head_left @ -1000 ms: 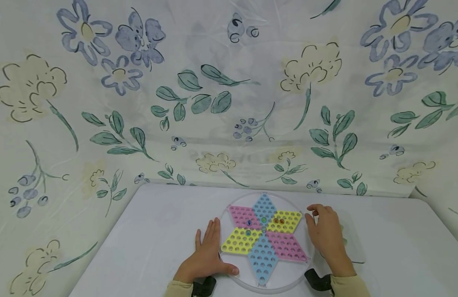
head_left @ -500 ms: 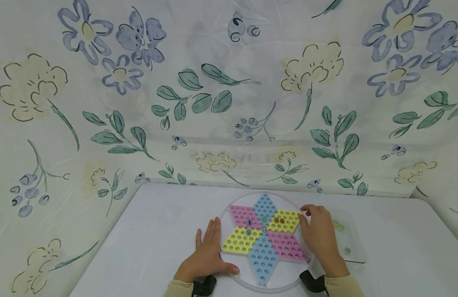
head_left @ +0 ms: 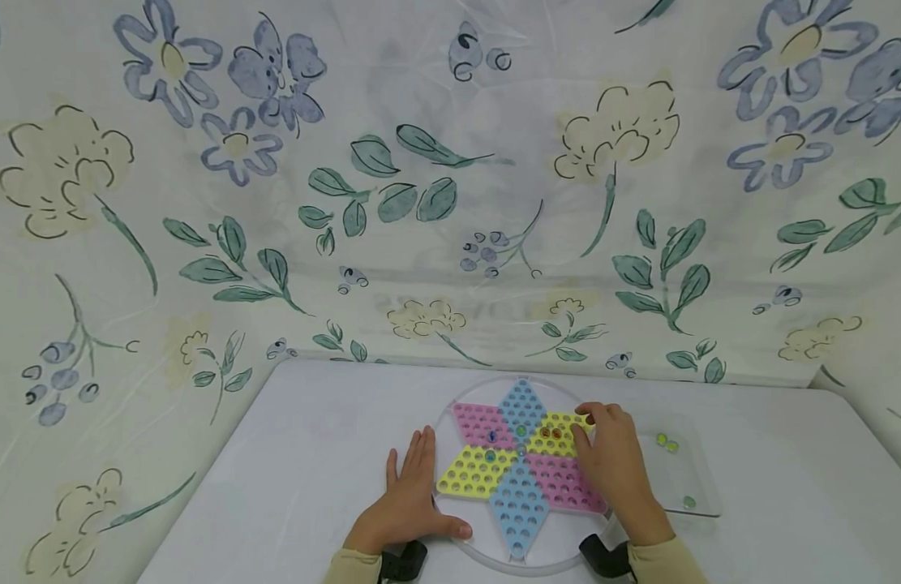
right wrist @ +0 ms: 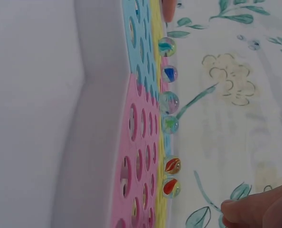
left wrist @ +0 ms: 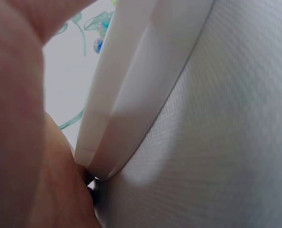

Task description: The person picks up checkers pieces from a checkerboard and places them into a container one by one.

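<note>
Floral backdrop cloth (head_left: 275,162) fills the rear and both sides; white table (head_left: 311,462) in front of it. Round clear-rimmed Chinese checkers board (head_left: 519,531) sits centre-front on the table; star of six perforated diamonds: blue far and near, pink far-left and near-right, yellow near-left and far-right. Clear square tray (head_left: 701,495) lies just right of the board, rim close to it; touching or not, can't tell.

Left hand (head_left: 409,507) lies flat on the table, fingers straight and together, pointing away from the person; thumb along the board's near-left rim; holds nothing; left wrist view confirms skin right against the white rim (left wrist: 131,95). Right hand (head_left: 614,466) rests over the board's right side, covering part of the near-right pink diamond (head_left: 555,483); fingers curled, tips bunched at the outer point of the far-right yellow diamond (head_left: 563,426); whether a marble is pinched there, can't tell; right wrist view shows only a fingertip (right wrist: 255,209) above the board, grip hidden.

Marbles near the star's centre: two orange-red marbles (head_left: 551,433) in the yellow diamond, just left of the right fingertips; green marble (head_left: 521,431) at the centre; blue marble (head_left: 491,438) on the far-left pink diamond; teal marble (head_left: 490,457) on the near-left yellow diamond. In the tray: two yellow-green marbles (head_left: 666,442) at the far end, one green marble (head_left: 688,502) near its front edge.
</note>
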Tool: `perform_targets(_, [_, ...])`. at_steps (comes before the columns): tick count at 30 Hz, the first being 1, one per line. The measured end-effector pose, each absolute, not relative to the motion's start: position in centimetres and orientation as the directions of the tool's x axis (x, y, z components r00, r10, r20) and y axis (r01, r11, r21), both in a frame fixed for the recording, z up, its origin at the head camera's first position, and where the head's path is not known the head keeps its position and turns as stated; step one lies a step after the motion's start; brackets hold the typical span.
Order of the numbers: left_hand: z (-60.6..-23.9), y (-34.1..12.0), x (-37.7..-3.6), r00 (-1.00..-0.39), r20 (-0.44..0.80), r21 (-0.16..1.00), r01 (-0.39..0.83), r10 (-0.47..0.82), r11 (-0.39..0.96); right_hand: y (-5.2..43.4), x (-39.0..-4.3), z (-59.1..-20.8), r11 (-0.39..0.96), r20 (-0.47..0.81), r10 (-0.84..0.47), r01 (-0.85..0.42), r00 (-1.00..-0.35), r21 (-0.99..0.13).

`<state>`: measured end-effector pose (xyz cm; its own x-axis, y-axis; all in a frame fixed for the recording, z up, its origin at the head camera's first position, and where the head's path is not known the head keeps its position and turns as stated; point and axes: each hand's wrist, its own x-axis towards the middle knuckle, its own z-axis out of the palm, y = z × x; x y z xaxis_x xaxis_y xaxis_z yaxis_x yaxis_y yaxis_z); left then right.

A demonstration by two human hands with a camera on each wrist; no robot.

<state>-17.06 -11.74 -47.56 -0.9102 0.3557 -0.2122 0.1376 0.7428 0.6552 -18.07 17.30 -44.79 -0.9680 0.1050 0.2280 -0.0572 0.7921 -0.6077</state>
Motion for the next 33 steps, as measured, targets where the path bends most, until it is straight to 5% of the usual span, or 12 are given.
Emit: perform_targets(33, [-47.3, -11.7, -17.0, -0.912, -0.212, 0.663, 0.13, 0.352, 0.737, 16.0, -18.1, -46.1, 0.762, 0.069, 0.019, -0.03, -0.997, -0.647])
